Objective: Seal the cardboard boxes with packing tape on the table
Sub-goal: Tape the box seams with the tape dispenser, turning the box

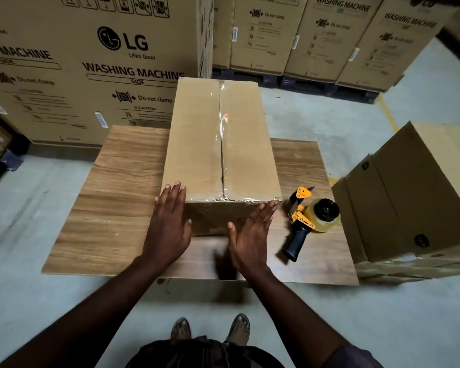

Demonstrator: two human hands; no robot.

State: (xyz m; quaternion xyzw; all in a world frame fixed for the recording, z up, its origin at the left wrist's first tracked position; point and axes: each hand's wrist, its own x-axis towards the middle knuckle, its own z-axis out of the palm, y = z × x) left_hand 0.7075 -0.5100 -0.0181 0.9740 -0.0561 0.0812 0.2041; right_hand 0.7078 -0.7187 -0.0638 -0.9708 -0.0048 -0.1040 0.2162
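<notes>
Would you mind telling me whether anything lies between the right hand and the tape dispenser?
Nothing visible does: only bare table separates the right hand from the tape dispenser.

Cardboard box (pixel 197 144): plain tan-brown, with one small orange mark at the centre seam. Packing tape (pixel 221 134) over the seam: clear, glossy. Worktop (pixel 117 195): mid-brown wood-grain, streaked darker. Tape dispenser (pixel 307 221): yellow-orange frame, black handle and hub, pale yellowish roll. Washing machine cartons (pixel 91 62): tan, with black lettering and symbols. Floor (pixel 329 123): pale grey-green, painted yellow line (pixel 387 112).
</notes>
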